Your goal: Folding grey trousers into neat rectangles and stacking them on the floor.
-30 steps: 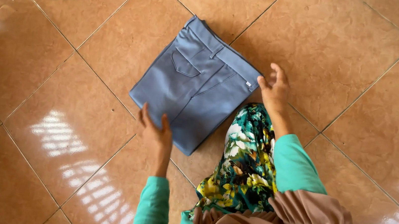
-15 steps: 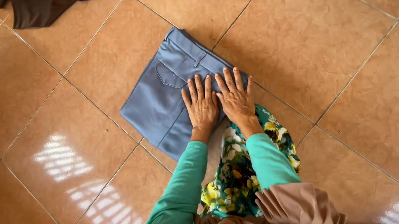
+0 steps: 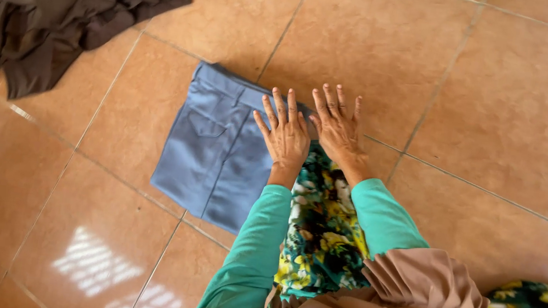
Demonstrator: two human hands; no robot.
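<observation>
Hands lie flat, fingers spread: my left hand (image 3: pixel 284 136) and right hand (image 3: pixel 337 125) press the folded blue trousers (image 3: pixel 216 147) on the floor (image 3: pixel 500 97).

Long teal sleeves (image 3: pixel 245 254) are worn to the wrists, both hands (image 3: pixel 288 135) left bare. A pleated tan headscarf (image 3: pixel 408 300) is seen at 6 o'clock over a green, yellow-flowered skirt (image 3: pixel 320 228).
</observation>
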